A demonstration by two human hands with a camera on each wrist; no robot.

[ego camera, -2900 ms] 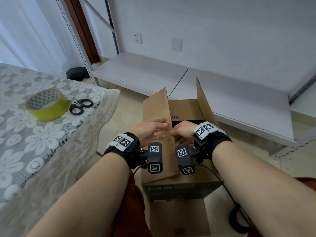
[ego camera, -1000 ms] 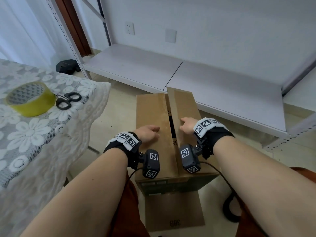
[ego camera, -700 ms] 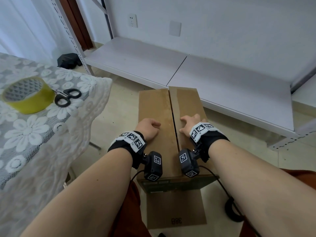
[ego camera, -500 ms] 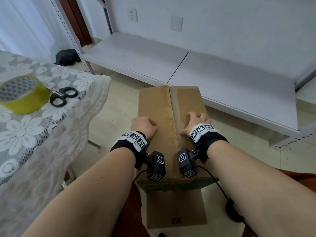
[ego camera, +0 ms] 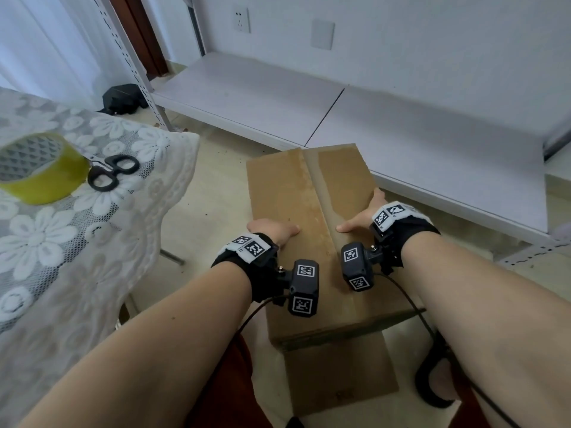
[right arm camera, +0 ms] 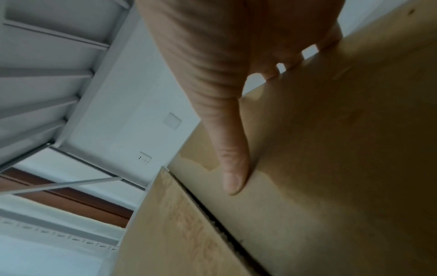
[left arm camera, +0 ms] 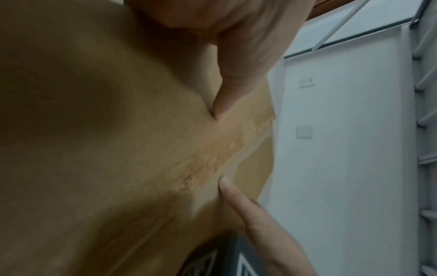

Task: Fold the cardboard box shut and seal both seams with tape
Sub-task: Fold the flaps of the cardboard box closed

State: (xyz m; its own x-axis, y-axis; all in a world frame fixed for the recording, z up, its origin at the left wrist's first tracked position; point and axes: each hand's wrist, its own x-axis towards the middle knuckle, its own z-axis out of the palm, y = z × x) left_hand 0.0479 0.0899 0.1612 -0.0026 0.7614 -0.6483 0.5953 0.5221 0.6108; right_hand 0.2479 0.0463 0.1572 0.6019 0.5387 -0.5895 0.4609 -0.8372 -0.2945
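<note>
Cardboard box (ego camera: 309, 217) sits on the floor (ego camera: 213, 193) in front of the person, just near of a low white shelf (ego camera: 401, 134). Both top flaps are folded down flat and meet at a centre seam (ego camera: 321, 211) running near to far; no tape visible on it.

Left hand (ego camera: 272, 230) grips the box's left top edge: thumb lies on the left flap, fingers drop over the side, out of sight. Left wrist view shows that thumb pressed onto cardboard, with the other hand's thumb tip close to the seam.

Right hand (ego camera: 364, 211) grips the right top edge: thumb flat on the right flap beside the seam, fingers curled over the edge per the right wrist view.

Bench (ego camera: 61, 273) with lace floral cloth stands to the left, well apart from the box. On it: yellow tape roll (ego camera: 40, 171) and black scissors (ego camera: 111, 173), just beside each other. A loose cardboard sheet (ego camera: 340, 372) lies on the floor at the box's near end.
</note>
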